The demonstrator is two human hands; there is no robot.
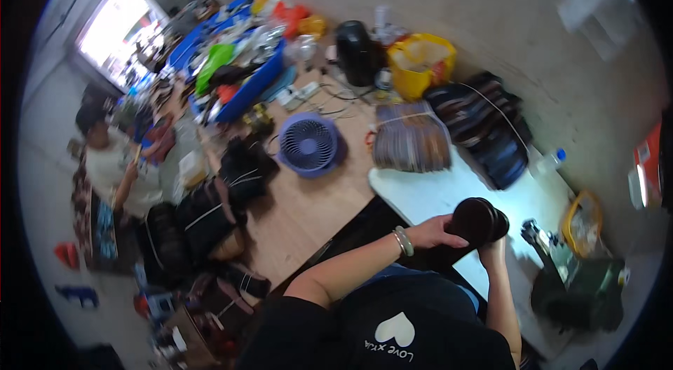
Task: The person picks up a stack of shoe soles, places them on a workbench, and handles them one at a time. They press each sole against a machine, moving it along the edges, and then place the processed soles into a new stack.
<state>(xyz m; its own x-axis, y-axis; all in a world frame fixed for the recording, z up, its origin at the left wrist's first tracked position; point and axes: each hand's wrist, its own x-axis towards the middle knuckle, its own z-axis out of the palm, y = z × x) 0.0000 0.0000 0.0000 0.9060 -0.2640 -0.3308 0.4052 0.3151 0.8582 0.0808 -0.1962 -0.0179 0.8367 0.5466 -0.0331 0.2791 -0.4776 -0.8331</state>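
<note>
In front of my body, over the white tabletop [438, 198], I hold several dark brown flat pieces [473, 221] with rounded ends. Whether they are leather or some other sheet I cannot tell. My left hand [434, 232], with a pale bangle at the wrist, grips them from the left, its thumb pressed on the face. From below and to the right my right hand [493, 249] supports the same pieces, its fingers partly hidden behind them. Beyond my hands stand a tied bundle of thin stacked pieces [410, 139] and a larger dark tied bundle [484, 128].
A sewing machine [578, 286] stands at right, near a yellow-rimmed basket [597, 209] and a bottle [550, 161]. Farther off are a purple fan [308, 144], a yellow bucket [399, 65] and a heaped blue tub [245, 97]. Dark bundles [203, 216] lie left; another person [116, 160] works beyond.
</note>
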